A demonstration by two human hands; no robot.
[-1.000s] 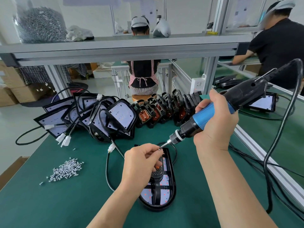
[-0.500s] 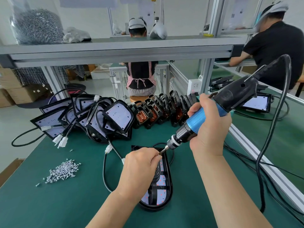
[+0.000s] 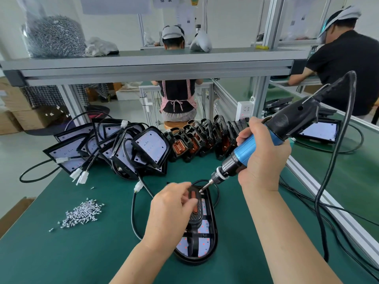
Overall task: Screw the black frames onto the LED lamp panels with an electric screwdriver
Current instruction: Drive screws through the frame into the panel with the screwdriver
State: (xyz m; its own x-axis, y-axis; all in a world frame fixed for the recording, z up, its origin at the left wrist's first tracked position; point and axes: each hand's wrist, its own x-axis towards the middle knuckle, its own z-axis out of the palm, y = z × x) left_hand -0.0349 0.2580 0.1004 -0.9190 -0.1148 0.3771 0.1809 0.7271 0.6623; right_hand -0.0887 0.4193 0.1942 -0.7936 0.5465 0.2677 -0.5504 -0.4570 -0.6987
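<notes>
An oval LED lamp panel (image 3: 205, 245) lies on the green table in front of me, a black frame (image 3: 194, 201) with an orange insert on top of it. My left hand (image 3: 171, 212) holds the frame's upper part, fingers curled over it. My right hand (image 3: 264, 158) grips the blue and black electric screwdriver (image 3: 266, 140), tilted down to the left. Its bit tip touches the frame's top right corner, just above my left fingers.
A loose heap of small screws (image 3: 82, 212) lies at the left. Panels with cables (image 3: 114, 148) are piled behind, and a row of black frames (image 3: 205, 138) stands upright. The screwdriver's cord (image 3: 328, 181) hangs at the right near an aluminium rail (image 3: 328, 201). Other people work beyond.
The screwdriver's bit has come down from my left fingertips to the frame's top corner. My left hand has settled lower on the frame.
</notes>
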